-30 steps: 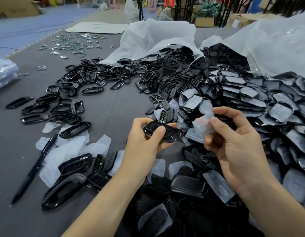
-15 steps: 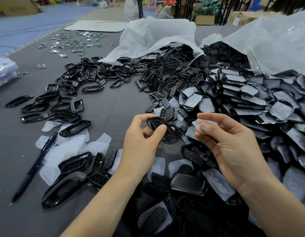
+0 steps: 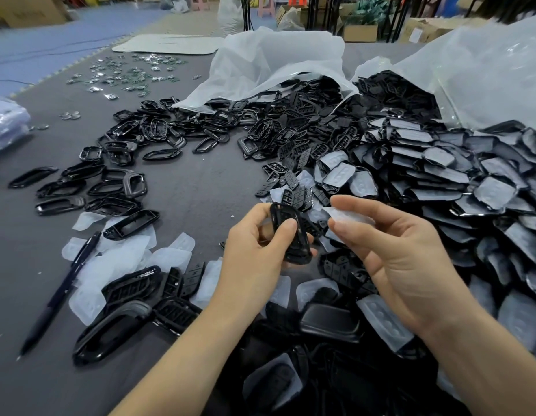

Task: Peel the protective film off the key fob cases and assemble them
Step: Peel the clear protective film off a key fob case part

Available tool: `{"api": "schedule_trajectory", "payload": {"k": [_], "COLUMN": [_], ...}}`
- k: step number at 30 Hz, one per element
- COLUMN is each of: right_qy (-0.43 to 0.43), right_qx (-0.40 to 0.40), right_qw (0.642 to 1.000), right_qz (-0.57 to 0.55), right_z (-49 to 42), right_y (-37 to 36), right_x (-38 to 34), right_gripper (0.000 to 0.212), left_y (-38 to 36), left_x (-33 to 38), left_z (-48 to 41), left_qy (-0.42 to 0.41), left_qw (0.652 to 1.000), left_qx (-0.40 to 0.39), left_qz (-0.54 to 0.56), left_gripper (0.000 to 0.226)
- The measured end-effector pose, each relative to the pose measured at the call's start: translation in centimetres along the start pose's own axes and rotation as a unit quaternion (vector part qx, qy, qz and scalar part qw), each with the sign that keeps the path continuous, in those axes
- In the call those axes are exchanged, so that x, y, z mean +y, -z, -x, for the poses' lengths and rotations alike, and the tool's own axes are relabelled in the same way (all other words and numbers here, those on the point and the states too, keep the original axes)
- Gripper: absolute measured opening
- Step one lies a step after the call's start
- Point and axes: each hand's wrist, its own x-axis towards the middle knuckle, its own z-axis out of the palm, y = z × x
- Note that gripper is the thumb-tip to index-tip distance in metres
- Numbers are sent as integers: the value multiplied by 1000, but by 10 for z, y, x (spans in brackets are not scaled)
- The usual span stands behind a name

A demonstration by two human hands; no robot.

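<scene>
Head view: the left hand (image 3: 254, 253) grips a black case (image 3: 299, 247) at the middle of the table, thumb across its face and fingers curled behind. The case's long axis runs from 11 to 5 o'clock, close to upright. From the case, the film (image 3: 350, 216) lies at 2 o'clock, clear of it and not touching, pinched between the thumb and forefinger of the right hand (image 3: 410, 265). The other fingers of that hand are loosely spread, palm turned up. So the film looks fully off this case, and the right hand is the one with something to get rid of. The loose films (image 3: 119, 259) lie at 8 o'clock, across the left arm, while the heap (image 3: 440, 175) of still-covered cases sits at 2 o'clock, nearer the right hand.

A second ago the case lay almost level, 9 to 3. It has since been swung up on end, and the right hand has rolled its palm open.
</scene>
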Motion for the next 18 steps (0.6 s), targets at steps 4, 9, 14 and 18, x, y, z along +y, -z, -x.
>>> {"api": "schedule_trajectory", "payload": {"k": [4,9,14,18], "right_qy": [-12,36,50,53], "right_qx": [-16,28,45,14], "right_qw": [999,999,996,994], "right_qz": [28,24,61,95], "right_z": [2,0,0,1], "right_y": [-1,0,3,3], "right_x": [3,5,4,5], "right_gripper": [36,13,15,18], "left_y": [-2,-3,-2,-2], "left_x": [-3,-5,-8,-11], "left_z": [1,1,1,1], "left_qy": [-8,-4,7,17], "left_qw": [1000,1000,999,999], "left_qx": [-8,-19,-27,-41], "left_qz": [1,-3,-17,-9], "left_gripper": [11,10,11,13]}}
